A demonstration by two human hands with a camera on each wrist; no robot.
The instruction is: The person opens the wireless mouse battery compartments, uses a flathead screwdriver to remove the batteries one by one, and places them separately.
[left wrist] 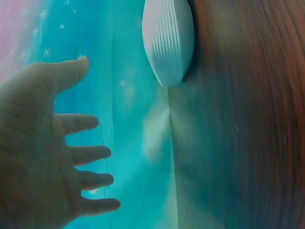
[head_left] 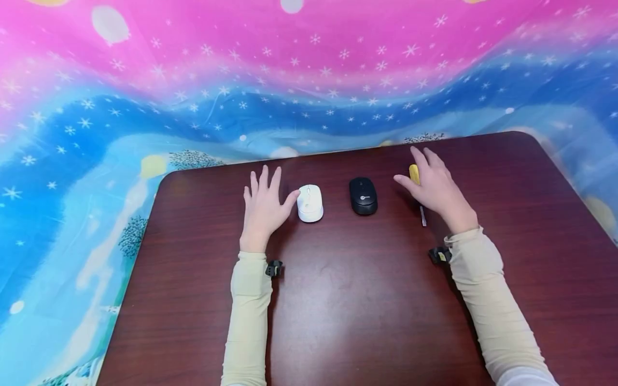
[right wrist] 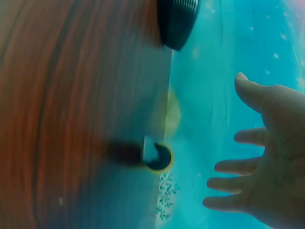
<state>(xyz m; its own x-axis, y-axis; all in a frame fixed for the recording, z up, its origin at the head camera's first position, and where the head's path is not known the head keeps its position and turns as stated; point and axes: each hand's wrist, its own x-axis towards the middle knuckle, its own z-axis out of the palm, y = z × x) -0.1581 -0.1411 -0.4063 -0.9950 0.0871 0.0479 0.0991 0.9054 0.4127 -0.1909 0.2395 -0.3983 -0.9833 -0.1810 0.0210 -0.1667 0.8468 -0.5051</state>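
— Head view?
— Left hand (head_left: pixel 264 214), fingers (head_left: pixel 263 179) spread, empty, beside white mouse (head_left: pixel 310 205); right hand (head_left: pixel 440 188), likewise, partly covering screwdriver (head_left: pixel 413 173); black mouse (head_left: pixel 363 196) between, on table (head_left: pixel 347 300).
— Left wrist?
— Hand apart from white mouse.
— Right wrist?
— Hand apart from screwdriver.

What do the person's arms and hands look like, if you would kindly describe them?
The left hand and right hand are ungloved. Pale cream sleeves, creased along the forearms, reach both wrists, with white fabric beyond the right one. A small black device sits at each wrist; the right shows a yellowish mark.
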